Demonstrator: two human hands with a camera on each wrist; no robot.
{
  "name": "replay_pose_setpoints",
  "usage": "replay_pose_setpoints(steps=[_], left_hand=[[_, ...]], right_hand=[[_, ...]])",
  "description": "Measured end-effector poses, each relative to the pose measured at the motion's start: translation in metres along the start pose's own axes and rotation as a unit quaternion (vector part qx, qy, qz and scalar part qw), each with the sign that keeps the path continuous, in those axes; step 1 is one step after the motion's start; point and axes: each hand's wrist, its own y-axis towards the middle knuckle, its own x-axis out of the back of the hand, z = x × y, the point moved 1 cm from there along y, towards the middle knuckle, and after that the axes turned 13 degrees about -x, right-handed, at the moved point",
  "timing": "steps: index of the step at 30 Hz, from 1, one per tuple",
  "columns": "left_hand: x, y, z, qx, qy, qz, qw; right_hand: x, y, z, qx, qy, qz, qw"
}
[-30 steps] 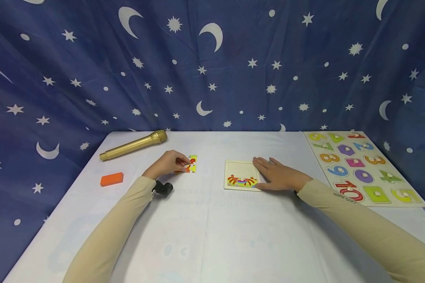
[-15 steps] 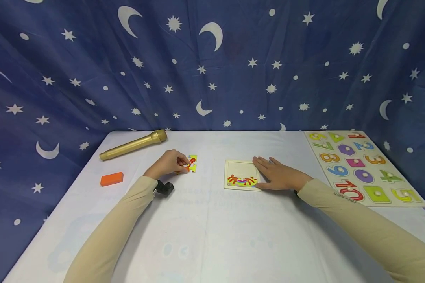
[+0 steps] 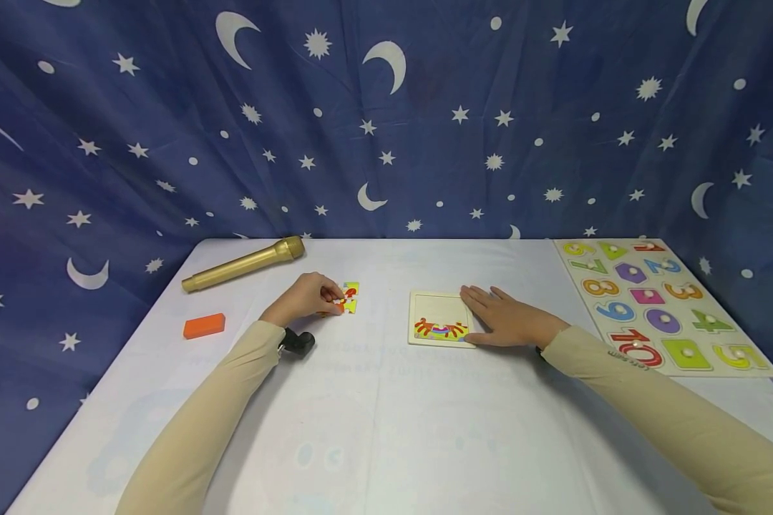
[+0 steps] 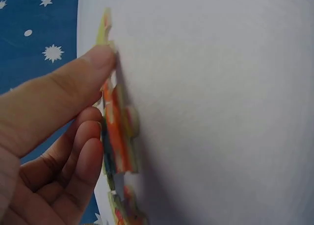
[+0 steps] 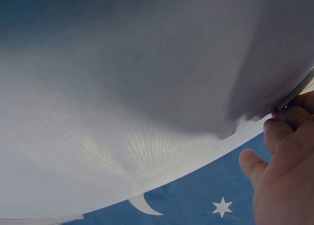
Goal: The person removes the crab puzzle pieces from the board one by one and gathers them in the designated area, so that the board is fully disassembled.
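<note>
In the head view my left hand (image 3: 309,295) is at a small group of jigsaw puzzle pieces (image 3: 351,293) left of centre, partly hidden by the fingers. The left wrist view shows its thumb (image 4: 100,58) and curled fingers pinching a puzzle piece, with an orange-and-yellow puzzle piece (image 4: 117,132) close beside. My right hand (image 3: 505,318) rests with fingers spread along the right edge of a square wooden puzzle tray (image 3: 414,307). Crab-like printed pieces (image 3: 439,330) fill the tray's near part; its far part shows bare board. The right wrist view catches the fingers (image 5: 277,134) at the tray's edge.
A gold toy microphone (image 3: 241,266) lies at the back left, with an orange block (image 3: 203,326) nearer me. To the right is a number-and-shape peg puzzle board (image 3: 650,293). The white-covered table (image 3: 386,429) ends at a blue star-patterned curtain (image 3: 425,179).
</note>
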Motion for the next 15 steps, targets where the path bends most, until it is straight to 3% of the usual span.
replay_pose_setpoints(steps=[4, 8, 15], left_hand=[[0.004, -0.004, -0.004, -0.004, -0.004, -0.021, 0.9998], [0.002, -0.005, -0.018, -0.034, -0.022, -0.047, 0.9981], [-0.023, 0.005, -0.054, -0.101, -0.038, -0.048, 0.993]], right_hand=[[0.001, -0.002, 0.002, 0.0, 0.003, 0.001, 1.0], [0.002, -0.002, 0.003, -0.003, -0.002, 0.0, 1.0], [0.002, -0.002, 0.003, -0.004, -0.005, -0.006, 1.0]])
